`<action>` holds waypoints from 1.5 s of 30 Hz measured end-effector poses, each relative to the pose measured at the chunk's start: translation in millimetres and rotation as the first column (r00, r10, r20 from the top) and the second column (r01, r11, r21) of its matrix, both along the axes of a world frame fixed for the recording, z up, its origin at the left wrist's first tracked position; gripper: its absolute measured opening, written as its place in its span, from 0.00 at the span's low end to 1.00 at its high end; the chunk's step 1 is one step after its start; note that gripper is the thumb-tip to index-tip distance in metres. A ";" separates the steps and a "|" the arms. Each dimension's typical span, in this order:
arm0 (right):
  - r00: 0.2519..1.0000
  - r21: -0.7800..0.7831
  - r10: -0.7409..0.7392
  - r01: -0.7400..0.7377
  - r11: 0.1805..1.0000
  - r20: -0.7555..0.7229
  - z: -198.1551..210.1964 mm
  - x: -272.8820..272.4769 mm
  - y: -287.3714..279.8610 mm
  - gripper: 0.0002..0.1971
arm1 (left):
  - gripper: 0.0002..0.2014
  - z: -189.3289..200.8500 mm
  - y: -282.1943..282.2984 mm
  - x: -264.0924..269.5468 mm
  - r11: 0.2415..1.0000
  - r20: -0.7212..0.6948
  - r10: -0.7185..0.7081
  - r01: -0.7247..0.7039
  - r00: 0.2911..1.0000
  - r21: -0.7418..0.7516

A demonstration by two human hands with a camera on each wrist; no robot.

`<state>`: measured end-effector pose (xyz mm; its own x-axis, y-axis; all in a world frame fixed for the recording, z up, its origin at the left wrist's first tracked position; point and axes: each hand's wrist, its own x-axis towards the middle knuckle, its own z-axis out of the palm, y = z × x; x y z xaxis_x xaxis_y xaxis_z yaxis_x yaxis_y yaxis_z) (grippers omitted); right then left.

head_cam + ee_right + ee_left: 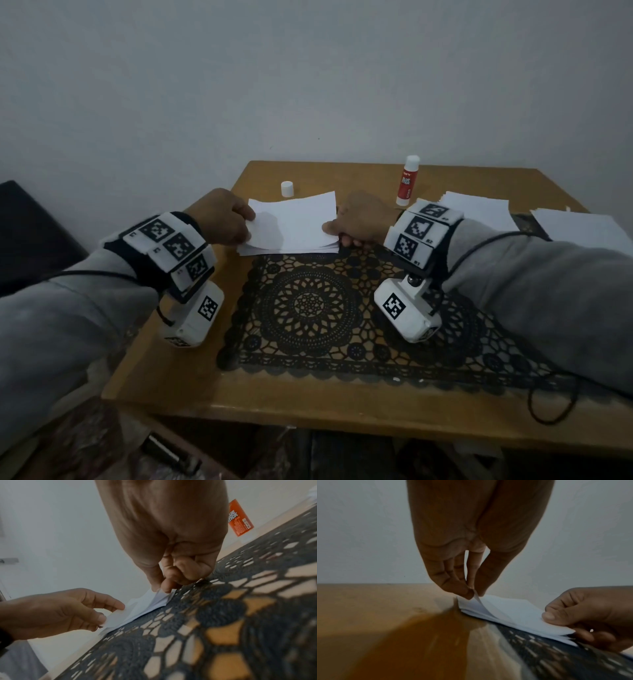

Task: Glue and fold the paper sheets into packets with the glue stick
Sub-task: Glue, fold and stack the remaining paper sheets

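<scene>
A small stack of white paper sheets (291, 246) lies at the far edge of the black lace mat. Its top sheet (294, 221) bows upward, held at both ends. My left hand (250, 224) pinches the sheet's left edge between thumb and fingers, as the left wrist view shows at the left hand (473, 593). My right hand (330, 229) pinches the right edge, thumb on top; the right wrist view shows the right hand (161, 589) on the paper (137, 608). The open red-and-white glue stick (406, 181) stands upright behind my right hand, and its white cap (287, 189) stands apart at the back left.
The wooden table (205, 377) carries a black lace mat (308, 308) in the middle. More white paper piles (479, 209) lie at the right, with another sheet pile (582, 229) further right. A grey wall rises right behind the table. A dark seat (30, 233) sits left.
</scene>
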<state>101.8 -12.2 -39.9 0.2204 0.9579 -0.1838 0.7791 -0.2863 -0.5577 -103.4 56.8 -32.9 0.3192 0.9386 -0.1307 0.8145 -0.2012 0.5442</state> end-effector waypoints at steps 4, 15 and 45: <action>0.996 0.011 0.041 -0.041 0.999 0.075 -6.2 2.2 6.6 0.16 | 0.22 -5.7 1.5 -0.2 0.992 -0.137 -0.060 0.074 0.989 0.099; 0.974 0.161 0.098 -0.132 0.978 0.203 3.9 24.9 -30.7 0.19 | 0.16 -6.3 -3.3 0.9 0.979 -0.231 -0.070 0.111 0.970 0.169; 0.851 0.316 -0.298 0.166 0.934 0.432 -8.3 202.1 -125.7 0.06 | 0.25 -12.7 -95.4 272.4 0.581 -0.471 -0.644 0.786 0.604 0.213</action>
